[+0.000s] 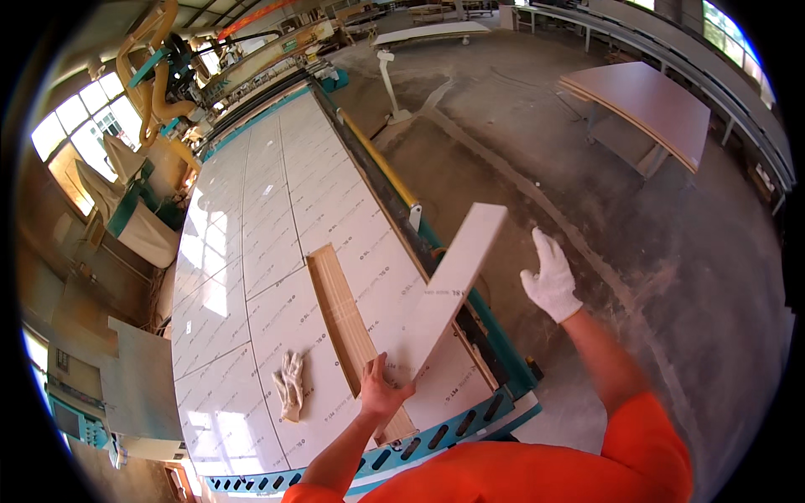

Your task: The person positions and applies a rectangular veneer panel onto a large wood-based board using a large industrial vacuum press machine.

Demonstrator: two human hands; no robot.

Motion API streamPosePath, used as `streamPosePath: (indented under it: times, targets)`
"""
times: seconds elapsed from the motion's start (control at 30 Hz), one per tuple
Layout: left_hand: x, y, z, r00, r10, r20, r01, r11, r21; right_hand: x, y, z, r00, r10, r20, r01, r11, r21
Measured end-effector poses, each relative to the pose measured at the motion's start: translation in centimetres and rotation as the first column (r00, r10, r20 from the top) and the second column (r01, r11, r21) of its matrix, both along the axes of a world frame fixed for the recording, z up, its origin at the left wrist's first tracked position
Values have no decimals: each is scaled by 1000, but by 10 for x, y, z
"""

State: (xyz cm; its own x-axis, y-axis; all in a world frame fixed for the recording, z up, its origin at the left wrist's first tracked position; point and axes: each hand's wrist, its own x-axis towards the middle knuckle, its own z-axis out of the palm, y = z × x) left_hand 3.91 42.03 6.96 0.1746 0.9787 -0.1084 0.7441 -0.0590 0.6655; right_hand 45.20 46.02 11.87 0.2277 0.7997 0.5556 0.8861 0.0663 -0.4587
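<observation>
A long narrow white board strip point(461, 272) slants up over the right edge of the panel-covered machine bed, its far end raised past that edge. My bare left hand point(384, 391) is at the strip's near end, thumb and fingers closed around it; the exact grip is partly hidden. My right hand point(550, 281), in a white work glove, hovers off the bed to the right of the strip. Its fingers are stretched out and it touches nothing. Beside my left hand, a long gap in the white panels point(226, 314) bares a wood-coloured surface point(342, 306). An off-white glove point(290, 386) lies left of the gap.
A teal slotted rail point(411, 450) borders the bed's near end. Along the right side runs a yellow bar point(377, 159). A machine head with hoses point(159, 84) stands far left. On the right are a stack of boards point(641, 109) and a long roller conveyor point(654, 54).
</observation>
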Motion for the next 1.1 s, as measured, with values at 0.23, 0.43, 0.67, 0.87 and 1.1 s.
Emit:
streamPosePath:
  times: [0.23, 0.43, 0.67, 0.87, 1.1]
  targets:
    - [39, 14, -48, 874, 475, -106, -461, 878, 129, -100, -70, -61, 920, 307, -242, -339, 935, -101]
    - [42, 4, -71, 716, 663, -219, -651, 747, 137, -105, -127, -67, 925, 233, -299, -290, 944, -159]
    - [47, -24, -81, 910, 200, -364, -195, 980, 51, -91, -176, -87, 890, 205, -407, -294, 940, -171]
    - [42, -49, -43, 906, -172, -388, 189, 982, 7, -106, -195, -110, 888, 142, -437, -200, 976, -89]
    - [102, -47, 10, 846, -464, -262, 461, 884, -75, -132, -240, -141, 705, -177, -687, -80, 942, -325]
